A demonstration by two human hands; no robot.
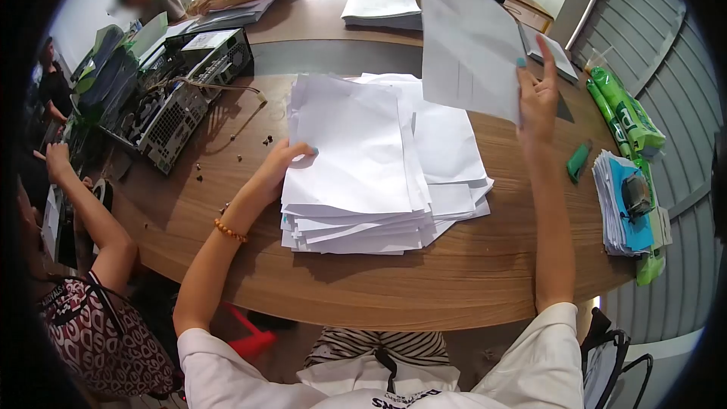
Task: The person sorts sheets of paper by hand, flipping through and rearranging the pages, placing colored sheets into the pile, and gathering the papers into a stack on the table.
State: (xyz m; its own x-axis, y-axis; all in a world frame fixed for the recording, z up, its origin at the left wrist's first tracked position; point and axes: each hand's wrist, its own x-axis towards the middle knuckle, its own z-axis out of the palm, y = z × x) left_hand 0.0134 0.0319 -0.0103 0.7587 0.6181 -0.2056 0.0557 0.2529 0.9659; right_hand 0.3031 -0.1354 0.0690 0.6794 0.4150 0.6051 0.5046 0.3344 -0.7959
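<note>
My right hand (536, 95) is raised on the right and pinches a white sheet of paper (466, 53) by its lower right edge, with the index finger pointing up. The sheet stands tilted above the table. At the left edge of an uneven stack of white paper (352, 151), my left hand (286, 167) rests with its thumb on the top sheet; the other fingers are partly hidden at the edge. Just right of that stack, partly under it, lies a second loose pile of paper (448, 148).
An opened computer case (178, 102) with loose cables stands at the left, small screws near it. On the right are a green cutter (578, 162), papers with a blue sheet (634, 189) and green packages (625, 110). Co-workers sit across and left, near another paper stack (382, 9).
</note>
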